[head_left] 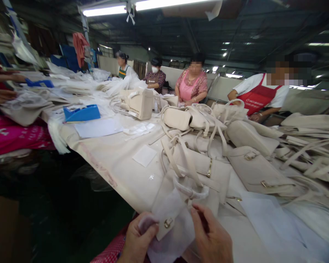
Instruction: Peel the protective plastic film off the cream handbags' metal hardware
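Low in the view, a thin white tissue sheet (178, 233) lies around the flap of a beige handbag (219, 175). On the flap's pointed end sits a gold-toned lock (168, 223). My left hand (141, 235) is closed, its thumb and fingers pinching the sheet beside the flap tip. Opposite it, my right hand (214, 233) has thumb and index finger together at the sheet's upper right edge, by the bag's handle. A clear wrap (190, 188) covers part of that handle. Exactly what lies between the right fingertips is partly hidden.
More beige handbags (252, 170) pile up to the right. White sheets (274, 219) lie at lower right, and a white packet (144, 156) is left of centre. A blue tape dispenser (81, 113) stands near the table's left edge. Several co-workers line the far side; another's hands show at left.
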Available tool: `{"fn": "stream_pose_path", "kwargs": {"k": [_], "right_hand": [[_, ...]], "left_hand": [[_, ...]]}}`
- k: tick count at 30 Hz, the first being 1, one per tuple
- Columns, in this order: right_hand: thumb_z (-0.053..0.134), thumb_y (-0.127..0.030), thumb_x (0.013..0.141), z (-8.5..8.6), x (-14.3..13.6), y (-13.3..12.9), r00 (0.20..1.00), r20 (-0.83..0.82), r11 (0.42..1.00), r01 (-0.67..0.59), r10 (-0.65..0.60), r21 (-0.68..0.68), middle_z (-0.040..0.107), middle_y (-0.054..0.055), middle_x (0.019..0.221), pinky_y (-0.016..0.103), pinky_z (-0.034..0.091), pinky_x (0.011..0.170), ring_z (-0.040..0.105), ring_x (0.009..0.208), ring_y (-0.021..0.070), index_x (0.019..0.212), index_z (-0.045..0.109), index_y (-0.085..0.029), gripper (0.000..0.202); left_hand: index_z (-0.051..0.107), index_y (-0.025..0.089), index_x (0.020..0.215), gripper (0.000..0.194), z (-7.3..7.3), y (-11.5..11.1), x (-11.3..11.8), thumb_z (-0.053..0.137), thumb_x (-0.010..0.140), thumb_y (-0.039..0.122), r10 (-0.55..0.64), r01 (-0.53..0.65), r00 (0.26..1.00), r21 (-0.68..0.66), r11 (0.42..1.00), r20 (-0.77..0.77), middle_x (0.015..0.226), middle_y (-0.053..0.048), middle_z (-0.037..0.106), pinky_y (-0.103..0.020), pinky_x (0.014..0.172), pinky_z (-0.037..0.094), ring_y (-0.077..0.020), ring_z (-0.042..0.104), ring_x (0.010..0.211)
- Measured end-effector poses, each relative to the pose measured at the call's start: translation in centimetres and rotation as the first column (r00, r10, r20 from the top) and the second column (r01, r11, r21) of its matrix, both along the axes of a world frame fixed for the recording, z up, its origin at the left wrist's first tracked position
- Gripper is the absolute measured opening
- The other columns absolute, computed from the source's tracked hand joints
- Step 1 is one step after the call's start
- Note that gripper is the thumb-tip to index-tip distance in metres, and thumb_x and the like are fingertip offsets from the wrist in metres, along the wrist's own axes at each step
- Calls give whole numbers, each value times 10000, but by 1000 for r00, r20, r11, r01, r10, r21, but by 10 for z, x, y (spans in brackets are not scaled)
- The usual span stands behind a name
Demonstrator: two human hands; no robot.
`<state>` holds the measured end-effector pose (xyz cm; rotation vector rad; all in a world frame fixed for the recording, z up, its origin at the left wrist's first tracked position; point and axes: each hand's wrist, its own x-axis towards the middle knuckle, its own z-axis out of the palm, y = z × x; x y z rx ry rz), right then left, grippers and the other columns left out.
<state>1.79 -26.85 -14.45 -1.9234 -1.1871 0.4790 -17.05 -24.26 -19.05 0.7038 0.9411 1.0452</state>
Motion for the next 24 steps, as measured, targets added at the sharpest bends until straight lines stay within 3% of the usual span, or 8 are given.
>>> {"fn": "stream_pose_path", "kwargs": {"k": [2, 4, 7, 9, 13, 17, 21, 24], "right_hand": [[452, -507, 848, 12, 3, 8, 981, 31, 976, -188, 192, -111, 665, -5, 634, 304, 477, 588, 636, 579, 200, 1155, 632, -221, 457], [453, -460, 842, 21, 6, 14, 950, 82, 942, -283, 301, -181, 613, -39, 553, 297, 447, 548, 605, 513, 193, 1211, 605, -228, 462], [501, -470, 822, 31, 14, 13, 920, 259, 948, -245, 294, -206, 634, -30, 591, 293, 418, 564, 618, 571, 202, 1036, 664, -278, 331], [491, -542, 823, 34, 21, 7, 935, 259, 959, -190, 241, -208, 645, -21, 606, 288, 412, 565, 615, 580, 198, 866, 663, -288, 310], [499, -643, 801, 25, 26, 0, 983, -86, 970, -176, 163, -170, 697, 21, 723, 280, 473, 635, 652, 684, 202, 747, 638, -252, 419], [645, -595, 733, 5, 15, 9, 868, -473, 984, -176, 152, -8, 724, 53, 802, 301, 498, 713, 662, 807, 231, 857, 665, -204, 410], [730, -547, 667, -3, 6, 22, 834, -542, 989, -143, 105, -29, 686, 13, 642, 273, 435, 587, 611, 637, 191, 854, 670, -179, 417], [738, -545, 652, 0, 1, 26, 812, -566, 982, -186, 144, -18, 684, 7, 652, 270, 435, 600, 608, 652, 190, 794, 689, -177, 397]], "left_hand": [[703, 169, 725, 374, -3, -1, 0, 853, 554, 467, -18, 19, 1000, 23, 1000, -13, 669, -7, 660, -230, 584, 433, -153, 576, 631], [711, 170, 749, 361, -6, -2, 0, 836, 591, 469, -43, 43, 999, 30, 999, -9, 656, -1, 646, -227, 579, 426, -142, 565, 613], [706, 167, 749, 362, -9, -3, 1, 851, 582, 454, -62, 64, 995, -20, 998, 73, 668, -7, 659, -228, 581, 433, -141, 575, 613], [696, 169, 742, 378, -8, -2, 1, 882, 539, 428, -53, 70, 985, -97, 993, 163, 700, -20, 687, -240, 588, 448, -154, 599, 628], [690, 167, 759, 381, -5, -3, 2, 906, 514, 363, -29, 85, 965, -209, 974, 260, 713, -33, 709, -262, 583, 468, -169, 624, 611], [692, 167, 763, 361, 0, -5, 2, 904, 525, 338, -22, 89, 960, -230, 969, 280, 738, -43, 721, -274, 617, 479, -177, 642, 633], [695, 172, 749, 360, 3, -5, 0, 893, 541, 390, -37, 78, 973, -173, 982, 226, 706, -25, 702, -243, 608, 447, -153, 612, 625], [712, 174, 759, 365, 0, -5, -4, 866, 577, 450, -63, 71, 991, -63, 995, 117, 670, -5, 664, -211, 597, 412, -130, 576, 628]]}}
